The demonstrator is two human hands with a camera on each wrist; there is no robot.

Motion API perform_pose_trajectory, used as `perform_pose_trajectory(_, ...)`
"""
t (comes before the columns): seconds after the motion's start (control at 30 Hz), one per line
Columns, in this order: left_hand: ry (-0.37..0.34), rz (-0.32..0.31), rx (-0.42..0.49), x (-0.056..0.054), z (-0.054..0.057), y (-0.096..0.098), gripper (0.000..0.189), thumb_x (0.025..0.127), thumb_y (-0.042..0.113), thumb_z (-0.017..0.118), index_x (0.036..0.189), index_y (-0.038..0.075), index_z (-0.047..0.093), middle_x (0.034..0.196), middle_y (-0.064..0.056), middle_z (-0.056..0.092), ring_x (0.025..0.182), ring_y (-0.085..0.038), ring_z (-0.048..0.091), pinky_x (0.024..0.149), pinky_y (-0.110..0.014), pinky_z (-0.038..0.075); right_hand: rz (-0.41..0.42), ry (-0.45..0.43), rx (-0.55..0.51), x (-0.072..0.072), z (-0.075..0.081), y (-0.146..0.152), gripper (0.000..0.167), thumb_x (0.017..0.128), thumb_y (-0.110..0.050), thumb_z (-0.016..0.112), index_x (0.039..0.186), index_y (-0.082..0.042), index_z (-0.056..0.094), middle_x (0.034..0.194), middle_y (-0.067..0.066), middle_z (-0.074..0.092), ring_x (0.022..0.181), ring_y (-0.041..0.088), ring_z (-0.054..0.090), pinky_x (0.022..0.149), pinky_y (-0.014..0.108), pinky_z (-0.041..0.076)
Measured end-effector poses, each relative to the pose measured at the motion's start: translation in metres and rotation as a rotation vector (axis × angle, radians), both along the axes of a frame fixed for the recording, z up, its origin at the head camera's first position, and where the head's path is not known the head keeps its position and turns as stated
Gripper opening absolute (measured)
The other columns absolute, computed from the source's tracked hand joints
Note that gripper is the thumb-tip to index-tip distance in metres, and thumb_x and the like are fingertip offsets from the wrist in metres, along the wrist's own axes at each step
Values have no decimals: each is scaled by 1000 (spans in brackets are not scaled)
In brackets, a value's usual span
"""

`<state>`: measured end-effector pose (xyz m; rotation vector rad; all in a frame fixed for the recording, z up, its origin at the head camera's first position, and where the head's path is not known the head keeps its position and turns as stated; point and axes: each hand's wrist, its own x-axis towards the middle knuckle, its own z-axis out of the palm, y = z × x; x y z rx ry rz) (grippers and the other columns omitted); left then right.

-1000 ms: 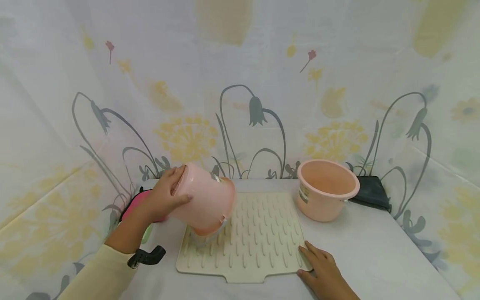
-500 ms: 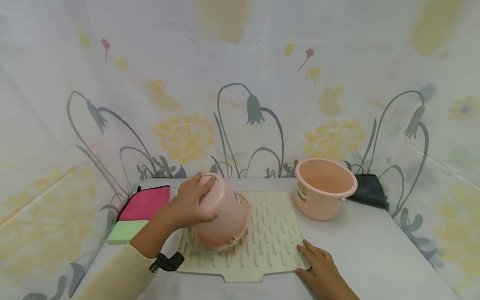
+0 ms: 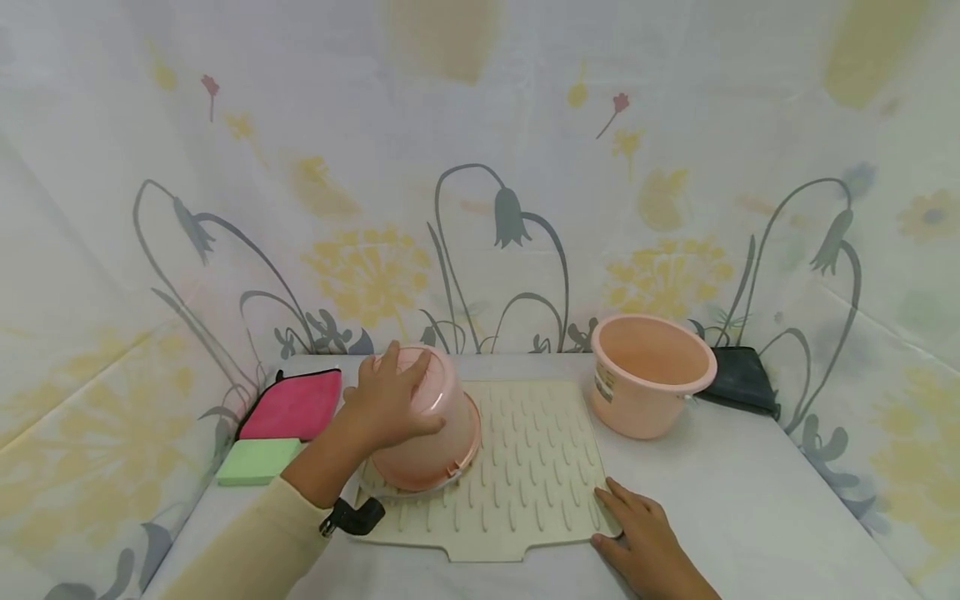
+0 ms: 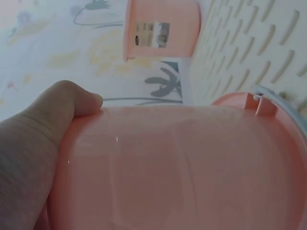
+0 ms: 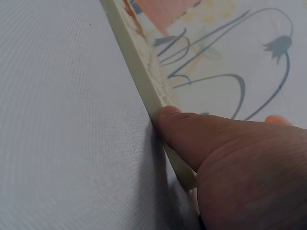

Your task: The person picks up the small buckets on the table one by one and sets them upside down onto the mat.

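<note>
My left hand (image 3: pixel 386 400) grips a pink bucket (image 3: pixel 423 454) by its base, fingers spread over the bottom and thumb along the side. The bucket is upside down, its rim down at the left part of a cream ridged draining board (image 3: pixel 525 467). Its thin handle (image 3: pixel 401 493) hangs loose around the rim on the near side. In the left wrist view the bucket wall (image 4: pixel 182 163) fills the lower half, with a handle lug at the rim. My right hand (image 3: pixel 637 533) holds the board's near right corner; in the right wrist view the thumb (image 5: pixel 187 134) presses its edge.
A second pink bucket (image 3: pixel 637 400) stands upright behind the board on the right, beside a black pouch (image 3: pixel 738 379). On the left lie a pink zipped pouch (image 3: pixel 296 404) and a light green block (image 3: pixel 257 461). A flower-patterned curtain (image 3: pixel 480 125) surrounds the white table.
My left hand has lowered the tilted bucket onto the board, swung it right, then shifted it slightly left as its rim levelled. The pink pouch and green block came into fuller view. My right hand stayed put.
</note>
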<state>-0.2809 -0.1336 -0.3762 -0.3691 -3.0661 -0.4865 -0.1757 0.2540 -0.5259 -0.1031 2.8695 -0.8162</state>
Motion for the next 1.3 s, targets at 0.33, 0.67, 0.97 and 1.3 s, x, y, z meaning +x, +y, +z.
perform_pose_trajectory(0.33, -37, -35, -4, -14, -2, -1, 97, 83, 65, 70, 166, 34, 31, 175, -20, 11, 154, -55, 16, 100, -86, 31, -4, 20, -19, 1, 0, 0, 76, 90, -48, 79, 153, -13, 54, 168, 13, 36, 144, 50, 35, 108, 74, 37)
perform_pose_trajectory(0.67, 20, -74, -66, -15, -13, 8, 95, 83, 71, 69, 164, 35, 36, 174, -20, 16, 155, -52, 17, 98, -83, 35, 3, 22, -23, 0, -1, 1, 77, 90, -49, 79, 153, -13, 53, 168, 13, 36, 144, 51, 35, 107, 75, 38)
perform_pose_trajectory(0.97, 67, -105, -98, -14, -15, 13, 92, 84, 72, 67, 163, 35, 39, 173, -21, 20, 154, -53, 20, 95, -78, 40, -19, -20, -17, -1, -4, 3, 79, 89, -53, 78, 153, -14, 53, 169, 14, 34, 145, 50, 34, 108, 76, 36)
perform_pose_trajectory(1.3, 103, -109, -21, -14, -21, 2, 88, 86, 72, 65, 160, 28, 45, 171, -23, 25, 154, -53, 21, 95, -79, 42, -11, -9, -37, 0, -2, 2, 79, 89, -50, 79, 153, -13, 53, 169, 13, 34, 146, 49, 32, 109, 76, 36)
